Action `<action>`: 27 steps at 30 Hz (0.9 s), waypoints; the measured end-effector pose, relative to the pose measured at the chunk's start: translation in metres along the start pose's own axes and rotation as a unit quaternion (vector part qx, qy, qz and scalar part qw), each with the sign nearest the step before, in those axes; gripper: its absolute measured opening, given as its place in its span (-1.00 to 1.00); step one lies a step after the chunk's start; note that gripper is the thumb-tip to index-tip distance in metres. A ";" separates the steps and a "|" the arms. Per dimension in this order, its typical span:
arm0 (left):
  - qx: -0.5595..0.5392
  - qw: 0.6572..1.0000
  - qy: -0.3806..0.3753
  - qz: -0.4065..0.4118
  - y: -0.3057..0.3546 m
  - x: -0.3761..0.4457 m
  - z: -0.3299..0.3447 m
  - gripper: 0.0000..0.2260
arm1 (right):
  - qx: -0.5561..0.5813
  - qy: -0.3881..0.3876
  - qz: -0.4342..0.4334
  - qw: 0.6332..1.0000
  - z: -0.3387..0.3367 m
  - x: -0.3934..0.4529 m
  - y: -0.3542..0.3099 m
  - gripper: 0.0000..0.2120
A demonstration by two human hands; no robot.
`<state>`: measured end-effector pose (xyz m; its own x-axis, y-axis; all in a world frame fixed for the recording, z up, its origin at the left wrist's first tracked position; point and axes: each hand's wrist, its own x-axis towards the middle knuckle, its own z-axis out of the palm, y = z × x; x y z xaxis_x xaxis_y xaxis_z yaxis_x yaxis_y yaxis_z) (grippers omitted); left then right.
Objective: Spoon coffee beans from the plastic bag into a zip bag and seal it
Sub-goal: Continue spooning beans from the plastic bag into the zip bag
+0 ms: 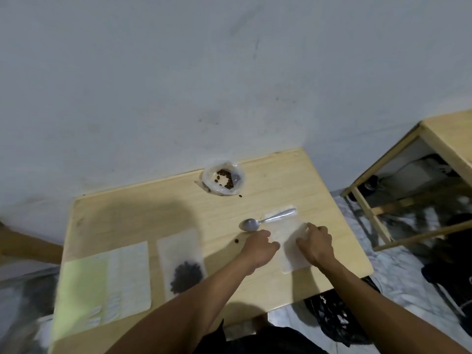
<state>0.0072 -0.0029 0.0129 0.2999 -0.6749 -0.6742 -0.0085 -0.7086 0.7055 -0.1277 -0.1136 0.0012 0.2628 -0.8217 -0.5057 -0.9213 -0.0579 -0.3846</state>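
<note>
We read this as the prep step: both hands are on an empty zip bag (293,249) lying flat on the wooden table (255,284), apparently picking it up or working its mouth open before any scooping. No beans show in it.

Left hand (259,247) sits at the bag's left edge, fingers curled in, seemingly pinching the film; the exact contact is blurred. Right hand (316,242) is at the bag's right upper edge, fingers curled over the edge and gripping it. Neither hand holds the spoon.

The metal spoon (265,221) lies on the table just beyond the hands, bowl to the left and empty, handle resting over what looks like the far edge of the same bag or a second clear one; we cannot tell which.

The source plastic bag (224,180) stands open near the far table edge, well apart from the hands, with few coffee beans (226,178) left in it. A loose bean lies just beside it, another near the left hand.

A filled zip bag (182,264) with a dark heap of beans lies flat to the left, next to a stack of empty zip bags (120,279).

Next move, as we judge it: open the bag mouth, hold it with one hand, free the other to take the spoon and reach to the plastic bag. Thin film may stick shut.
</note>
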 end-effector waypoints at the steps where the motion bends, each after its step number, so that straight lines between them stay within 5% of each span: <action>1: 0.020 1.000 -0.001 -0.003 0.004 0.003 0.005 -0.52 | -0.008 -0.008 0.003 1.000 -0.001 0.002 0.001 -0.51; 9: 0.077 0.997 -0.010 -0.004 0.017 0.013 0.025 -0.47 | 0.052 0.015 -0.027 0.998 -0.003 0.007 0.010 -0.55; 17: 0.033 0.999 -0.019 -0.010 0.024 0.013 0.025 -0.52 | 0.215 0.041 0.002 0.976 -0.023 0.024 0.007 -0.91; 27: -0.157 0.983 0.034 0.094 0.081 0.002 -0.024 -0.81 | 0.188 0.248 -0.162 0.937 -0.075 0.010 -0.037 -0.80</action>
<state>0.0297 -0.0574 0.0738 0.3842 -0.7648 -0.5171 0.2210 -0.4676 0.8558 -0.1127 -0.1620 0.0683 0.2604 -0.9630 0.0689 -0.6260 -0.2227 -0.7474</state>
